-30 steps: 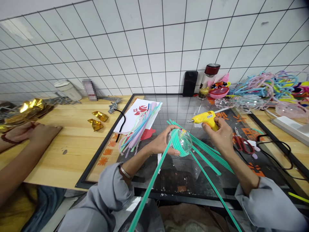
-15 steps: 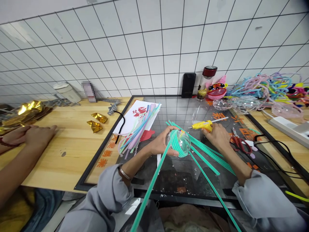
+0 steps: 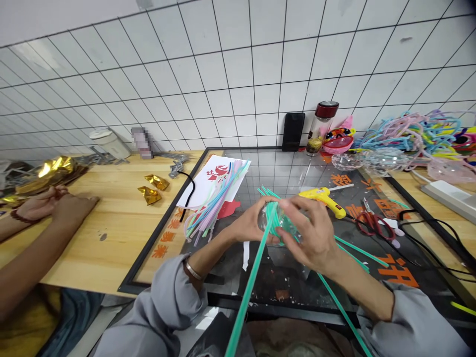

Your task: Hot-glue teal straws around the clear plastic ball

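Note:
Wrapped in several turns of green pipe cleaner (image 3: pixel 248 292), a clear plastic ball (image 3: pixel 263 218) rests in the grip of my left hand (image 3: pixel 245 221), low over the dark glass mat. My right hand (image 3: pixel 316 238) has its thumb and fingers pressed on the wound green strands from the other side, hiding much of the ball. One long end runs down from the ball towards me, and another hangs past my right wrist. A yellow glue gun (image 3: pixel 327 199) with a white glue stick lies just beyond my right hand. More green pipe cleaners (image 3: pixel 359 248) lie partly under my right forearm.
Pastel pipe cleaners (image 3: pixel 213 203) lie on white paper (image 3: pixel 199 181). Red scissors (image 3: pixel 372 223) and black cords are at right. A phone (image 3: pixel 293 131) and glass bottle (image 3: pixel 320 128) stand by the wall. Another person's hands (image 3: pixel 67 206) rest at left, near gold pieces (image 3: pixel 150 195).
My right hand has let go of the glue gun, leaving it on the mat, and has moved left onto the wrapped ball. My left hand keeps holding the ball.

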A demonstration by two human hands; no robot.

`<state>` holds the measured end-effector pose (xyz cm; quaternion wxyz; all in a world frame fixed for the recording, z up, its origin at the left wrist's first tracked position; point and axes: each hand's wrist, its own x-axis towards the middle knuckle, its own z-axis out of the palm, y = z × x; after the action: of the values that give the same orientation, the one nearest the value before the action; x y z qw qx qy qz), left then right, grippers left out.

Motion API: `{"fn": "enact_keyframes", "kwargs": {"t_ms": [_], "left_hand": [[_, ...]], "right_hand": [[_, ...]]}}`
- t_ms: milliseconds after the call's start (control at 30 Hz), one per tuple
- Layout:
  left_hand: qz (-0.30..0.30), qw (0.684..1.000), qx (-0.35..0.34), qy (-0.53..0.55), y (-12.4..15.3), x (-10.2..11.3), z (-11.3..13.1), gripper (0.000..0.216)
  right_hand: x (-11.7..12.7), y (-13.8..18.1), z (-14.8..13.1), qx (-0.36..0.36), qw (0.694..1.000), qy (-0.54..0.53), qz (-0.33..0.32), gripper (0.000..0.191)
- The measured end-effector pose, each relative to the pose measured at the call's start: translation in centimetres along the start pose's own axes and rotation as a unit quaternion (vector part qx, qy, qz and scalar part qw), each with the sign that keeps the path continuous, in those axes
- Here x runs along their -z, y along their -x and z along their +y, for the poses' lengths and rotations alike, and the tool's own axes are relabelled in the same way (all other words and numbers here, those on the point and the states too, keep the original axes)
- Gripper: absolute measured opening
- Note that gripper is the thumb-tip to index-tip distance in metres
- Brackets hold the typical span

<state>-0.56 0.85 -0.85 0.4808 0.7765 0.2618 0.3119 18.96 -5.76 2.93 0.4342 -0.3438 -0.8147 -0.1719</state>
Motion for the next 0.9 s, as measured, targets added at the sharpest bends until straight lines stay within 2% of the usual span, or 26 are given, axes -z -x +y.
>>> {"fn": "enact_keyframes", "kwargs": {"t_ms": [100,233,433,600,733,900], "left_hand": [[-0.003,1.0,-0.031,-0.002,0.1,-0.2,0.1,0.086],[-0.011,1.0,-0.025,-0.011,0.1,-0.3,0.6,0.085],[0.019,0.996,-0.037,-0.073,-0.2,-0.2,1.5,0.083],[0.008,0.997,-0.025,-0.074,-0.1,0.0,1.7,0.083],[0.005,0.997,-0.019,-0.073,0.1,0.1,1.6,0.084],[0.006,0.997,-0.037,-0.065,0.1,0.2,1.3,0.08]], "right_hand": [[-0.1,-0.4,-1.4,0.047,0.998,0.021,-0.035,0.04],[-0.4,0.3,-1.3,0.068,0.998,-0.01,0.002,0.023],[0.0,1.3,-0.7,0.046,0.994,-0.102,0.016,0.022],[0.4,1.3,-0.6,0.06,0.993,-0.103,0.009,0.022],[0.5,1.4,-0.5,0.044,0.993,-0.11,0.008,0.024],[0.3,1.5,-0.4,0.038,0.992,-0.119,0.013,0.022]]}}
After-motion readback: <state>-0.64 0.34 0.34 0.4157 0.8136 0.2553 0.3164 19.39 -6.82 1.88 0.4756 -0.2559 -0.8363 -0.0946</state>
